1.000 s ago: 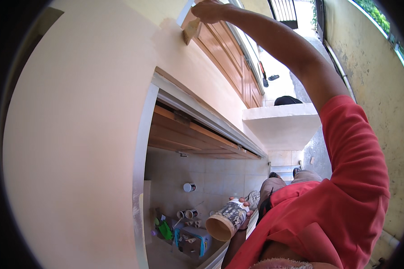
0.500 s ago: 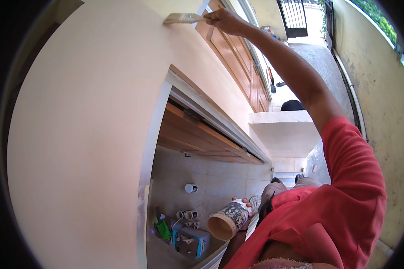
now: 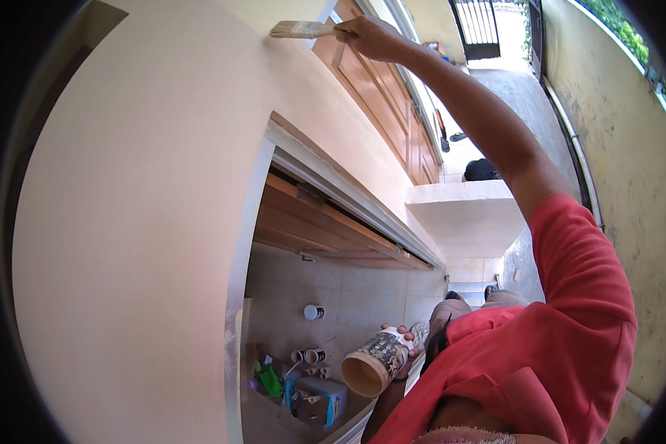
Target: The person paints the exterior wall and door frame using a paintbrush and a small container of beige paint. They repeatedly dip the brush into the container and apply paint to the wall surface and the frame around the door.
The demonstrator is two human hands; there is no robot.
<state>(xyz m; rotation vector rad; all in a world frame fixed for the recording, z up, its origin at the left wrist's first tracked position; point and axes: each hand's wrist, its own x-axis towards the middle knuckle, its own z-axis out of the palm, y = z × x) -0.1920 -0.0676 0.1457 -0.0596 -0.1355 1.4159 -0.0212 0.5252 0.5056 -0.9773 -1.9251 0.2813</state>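
Stretched far out at the top, my right hand [image 3: 370, 35] grips a paintbrush [image 3: 303, 29] by its handle. The pale bristles point left and appear to touch the peach wall [image 3: 140, 185], close to where a yellowish patch begins. Lower down, my left hand [image 3: 405, 344] is wrapped round a paint tub [image 3: 374, 362] with a dark printed side. The tub is tilted with its mouth toward me, and its inside looks peach-coated; how much paint it holds cannot be made out. Part of the left hand is hidden behind the tub.
Below the wall is an open doorway with a grey-white frame [image 3: 237, 281] and a wooden door [image 3: 333, 229]. On the tiled floor stand a white can [image 3: 314, 311], several smaller containers and a blue-edged box [image 3: 322, 399]. A ledge [image 3: 462, 194] juts out above ladder steps [image 3: 472, 288].
The brush and my right hand have shifted very slightly left in the picture, along with the doorway and background. The left hand keeps its hold on the tub.
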